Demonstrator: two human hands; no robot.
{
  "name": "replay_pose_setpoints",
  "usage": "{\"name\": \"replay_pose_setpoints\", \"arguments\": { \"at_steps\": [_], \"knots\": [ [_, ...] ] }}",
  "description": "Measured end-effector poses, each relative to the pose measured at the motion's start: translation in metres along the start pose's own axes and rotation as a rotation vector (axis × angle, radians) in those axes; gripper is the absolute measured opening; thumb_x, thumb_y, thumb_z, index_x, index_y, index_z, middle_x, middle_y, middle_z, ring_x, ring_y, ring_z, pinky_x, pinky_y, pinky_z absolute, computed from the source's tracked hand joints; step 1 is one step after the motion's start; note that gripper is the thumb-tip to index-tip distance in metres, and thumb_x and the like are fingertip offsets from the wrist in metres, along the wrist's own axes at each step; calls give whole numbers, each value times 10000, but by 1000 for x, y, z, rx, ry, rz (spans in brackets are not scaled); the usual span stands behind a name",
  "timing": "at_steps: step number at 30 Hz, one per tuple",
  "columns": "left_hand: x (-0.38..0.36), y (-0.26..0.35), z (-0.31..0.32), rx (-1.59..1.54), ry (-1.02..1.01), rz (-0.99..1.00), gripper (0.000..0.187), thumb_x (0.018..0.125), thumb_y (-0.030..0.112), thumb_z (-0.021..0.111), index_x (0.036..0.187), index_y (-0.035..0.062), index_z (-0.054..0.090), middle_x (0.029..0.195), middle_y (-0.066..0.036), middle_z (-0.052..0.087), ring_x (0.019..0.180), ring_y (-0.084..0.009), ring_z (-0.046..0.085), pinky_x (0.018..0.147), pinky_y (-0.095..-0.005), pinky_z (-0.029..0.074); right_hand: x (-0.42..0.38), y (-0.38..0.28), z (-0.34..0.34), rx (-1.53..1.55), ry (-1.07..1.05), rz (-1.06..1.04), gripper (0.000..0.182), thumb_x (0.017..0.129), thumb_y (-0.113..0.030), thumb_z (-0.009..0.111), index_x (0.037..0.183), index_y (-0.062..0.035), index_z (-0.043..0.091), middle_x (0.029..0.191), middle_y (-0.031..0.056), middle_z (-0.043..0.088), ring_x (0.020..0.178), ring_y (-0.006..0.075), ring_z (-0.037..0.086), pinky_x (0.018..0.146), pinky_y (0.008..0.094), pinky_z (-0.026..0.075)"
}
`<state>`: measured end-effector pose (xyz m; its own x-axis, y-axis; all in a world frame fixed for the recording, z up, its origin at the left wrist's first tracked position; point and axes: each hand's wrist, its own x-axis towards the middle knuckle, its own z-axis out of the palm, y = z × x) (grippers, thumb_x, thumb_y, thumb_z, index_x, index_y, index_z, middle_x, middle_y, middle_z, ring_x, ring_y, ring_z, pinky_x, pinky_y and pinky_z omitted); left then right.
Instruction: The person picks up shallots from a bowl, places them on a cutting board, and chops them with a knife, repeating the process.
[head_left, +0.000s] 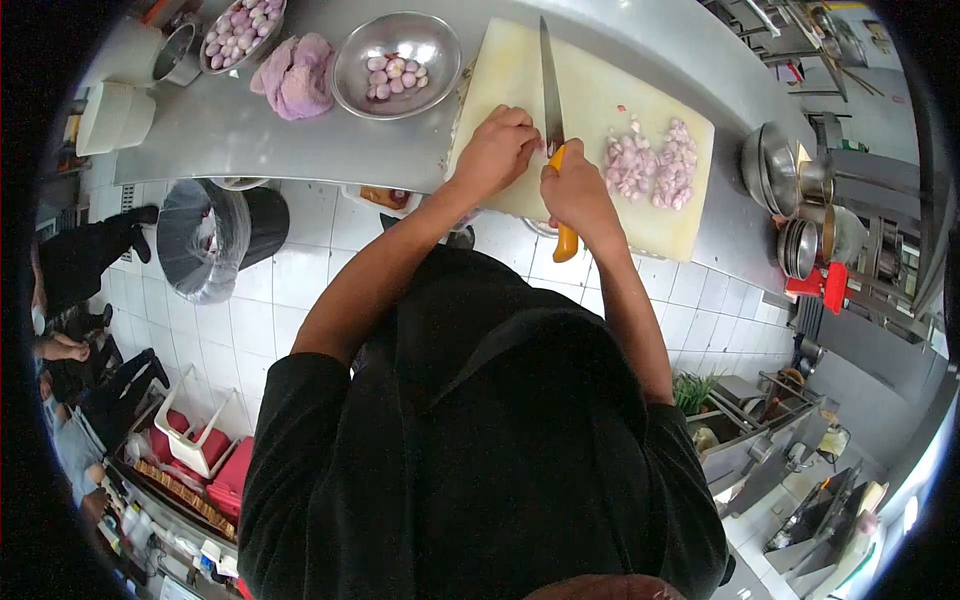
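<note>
My right hand (pixel 583 197) is wrapped around the yellow handle of a kitchen knife (pixel 551 85), whose long blade points away from me over the cutting board (pixel 590 75). On the blade's left side, my left hand (pixel 497 150) has its fingers curled down on the board. A small pinkish bit of shallot shows at its fingertips; the rest is hidden under the fingers. To the right of the knife lie two piles of chopped shallots (pixel 630 167), close beside each other. A tiny red scrap sits above them.
Left of the board stands a metal bowl (pixel 350 85) with several peeled shallots, beside a crumpled pinkish cloth (pixel 297 78). Another bowl (pixel 282 30) heaped with shallots is farther left. A lined black bin (pixel 265 228) stands on the floor. Stacked metal bowls (pixel 750 170) sit at right. Other people are at far left.
</note>
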<state>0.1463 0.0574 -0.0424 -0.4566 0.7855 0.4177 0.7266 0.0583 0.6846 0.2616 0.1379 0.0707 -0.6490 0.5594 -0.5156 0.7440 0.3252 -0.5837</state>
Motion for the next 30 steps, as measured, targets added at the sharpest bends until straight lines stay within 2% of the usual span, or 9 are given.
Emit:
{"name": "replay_pose_setpoints", "arguments": {
  "at_steps": [4,7,10,13,16,23,26,28,30],
  "knots": [
    [1,2,1,-43,32,-30,102,813,66,696,906,47,733,939,-82,623,917,-291,580,829,-391,502,26,30,34,-154,163,-162,246,907,-99,522,1062,45,396,846,333,648,772,484,676,717,541,551],
    [2,2,0,-43,-14,-46,109,816,81,700,914,50,735,936,-78,620,929,-289,577,833,-385,501,28,31,32,-80,117,-75,272,897,-97,533,1082,45,394,882,355,647,917,536,636,834,577,510],
    [1,2,1,-24,-24,-42,108,814,90,707,909,54,740,941,-70,619,936,-281,576,837,-381,501,28,34,30,-96,113,-126,274,913,-106,527,1098,39,389,877,341,651,797,480,680,719,542,551],
    [1,-1,4,-4,-26,-16,108,811,96,716,908,60,749,951,-65,617,938,-273,576,841,-380,500,21,27,8,76,31,-55,275,935,-133,532,1111,41,411,853,300,657,642,391,694,577,472,565],
    [0,-1,3,18,-37,-15,120,816,98,720,926,65,756,962,-65,623,947,-269,580,850,-380,500,15,29,-15,70,78,-83,275,953,-159,537,1115,41,439,828,262,656,524,315,668,481,406,545],
    [4,10,-22,-140,70,-94,172,866,108,710,1026,70,760,1010,-87,686,961,-278,644,847,-360,526,4,29,8,84,119,-126,303,954,-199,542,1138,25,454,748,251,661,584,365,680,545,454,533],
    [10,16,-66,-181,47,-240,195,873,129,721,1056,70,752,1056,-100,705,911,-270,684,791,-349,550,0,33,30,126,59,-80,315,953,-199,573,1162,12,470,752,172,622,517,265,634,470,372,522],
    [15,4,-93,-130,53,-281,208,870,132,727,1065,64,749,1068,-104,712,896,-269,690,781,-345,554,1,52,32,126,74,-84,310,965,-194,573,1173,7,460,754,180,627,539,267,641,472,376,525],
    [18,-32,-118,48,27,-210,237,853,142,743,1079,71,751,1078,-114,718,915,-270,691,793,-339,556,-7,64,25,157,103,-73,299,972,-187,572,1171,5,458,750,181,626,548,267,646,468,376,524]
  ]
}}
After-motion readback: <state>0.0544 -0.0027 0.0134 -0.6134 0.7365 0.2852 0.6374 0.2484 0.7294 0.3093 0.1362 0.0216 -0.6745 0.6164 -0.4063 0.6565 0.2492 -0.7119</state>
